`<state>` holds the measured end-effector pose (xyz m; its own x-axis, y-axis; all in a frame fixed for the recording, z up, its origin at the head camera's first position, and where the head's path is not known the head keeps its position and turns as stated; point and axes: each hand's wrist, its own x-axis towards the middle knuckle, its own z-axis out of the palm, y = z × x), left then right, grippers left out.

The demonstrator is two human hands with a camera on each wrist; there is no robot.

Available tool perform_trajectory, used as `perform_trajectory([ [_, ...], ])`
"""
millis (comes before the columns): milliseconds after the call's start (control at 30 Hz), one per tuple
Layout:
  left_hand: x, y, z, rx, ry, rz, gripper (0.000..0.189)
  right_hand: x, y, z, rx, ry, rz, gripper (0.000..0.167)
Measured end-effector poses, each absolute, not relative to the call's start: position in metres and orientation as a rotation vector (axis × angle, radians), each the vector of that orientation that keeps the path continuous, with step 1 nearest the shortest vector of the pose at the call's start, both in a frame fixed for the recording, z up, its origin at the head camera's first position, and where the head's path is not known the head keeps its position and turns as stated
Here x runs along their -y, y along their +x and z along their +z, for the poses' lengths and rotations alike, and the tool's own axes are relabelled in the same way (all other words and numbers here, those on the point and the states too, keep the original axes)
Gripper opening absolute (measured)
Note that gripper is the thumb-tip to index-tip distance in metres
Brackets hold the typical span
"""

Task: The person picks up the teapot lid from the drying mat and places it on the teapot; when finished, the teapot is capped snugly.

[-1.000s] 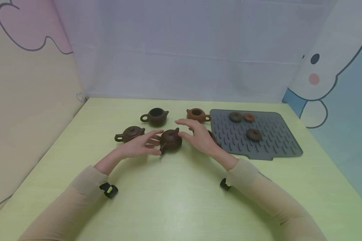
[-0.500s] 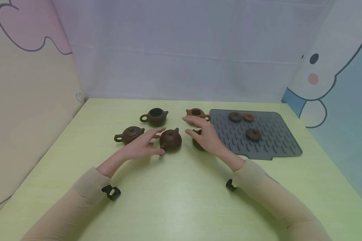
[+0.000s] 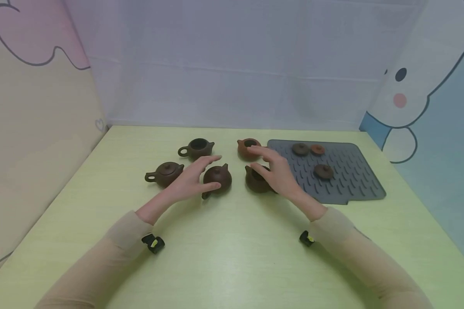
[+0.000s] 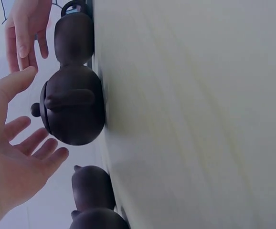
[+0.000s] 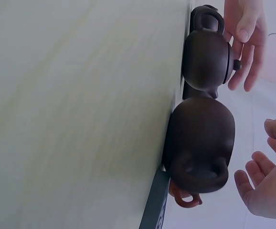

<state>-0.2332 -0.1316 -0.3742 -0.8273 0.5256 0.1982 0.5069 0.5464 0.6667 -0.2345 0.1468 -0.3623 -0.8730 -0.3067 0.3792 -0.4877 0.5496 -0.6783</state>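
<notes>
In the head view a dark brown lidded teapot (image 3: 218, 182) stands mid-table. My left hand (image 3: 189, 180) hovers at its left, thumb and fingers spread and relaxed. The left wrist view shows a gap between that hand (image 4: 18, 162) and the lidded teapot (image 4: 76, 117). My right hand (image 3: 276, 171) is above a dark lidless teapot (image 3: 255, 183), partly covering it. Loosely bent fingers of the right hand (image 5: 271, 176) hang clear of the lidless teapot (image 5: 205, 133) in the right wrist view. Neither hand holds anything.
Another lidded teapot (image 3: 166, 175) sits at left, partly behind my left hand. Farther back stand a dark lidless teapot (image 3: 198, 150) and a reddish lidless one (image 3: 244, 151). A grey ridged mat (image 3: 355, 171) at right bears a dark lid (image 3: 300, 149), a reddish lid (image 3: 317, 149) and another dark lid (image 3: 324, 171).
My right hand has drawn away rightward from the middle lidded teapot to above the lidless one. My left hand has shifted slightly right and over the middle teapot's side. The teapots have stayed put.
</notes>
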Motion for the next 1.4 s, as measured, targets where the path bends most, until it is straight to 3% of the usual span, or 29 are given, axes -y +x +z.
perform_trajectory([
  [800,0.07,-0.252,-0.366,-2.867,1.093,1.022,0.073,-0.211,-0.231,-0.364,2.522,0.514,1.256,0.045],
  [1400,0.053,-0.257,-0.36,-2.916,1.033,0.68,0.074,-0.27,-0.225,-0.365,2.579,0.298,1.072,0.043],
])
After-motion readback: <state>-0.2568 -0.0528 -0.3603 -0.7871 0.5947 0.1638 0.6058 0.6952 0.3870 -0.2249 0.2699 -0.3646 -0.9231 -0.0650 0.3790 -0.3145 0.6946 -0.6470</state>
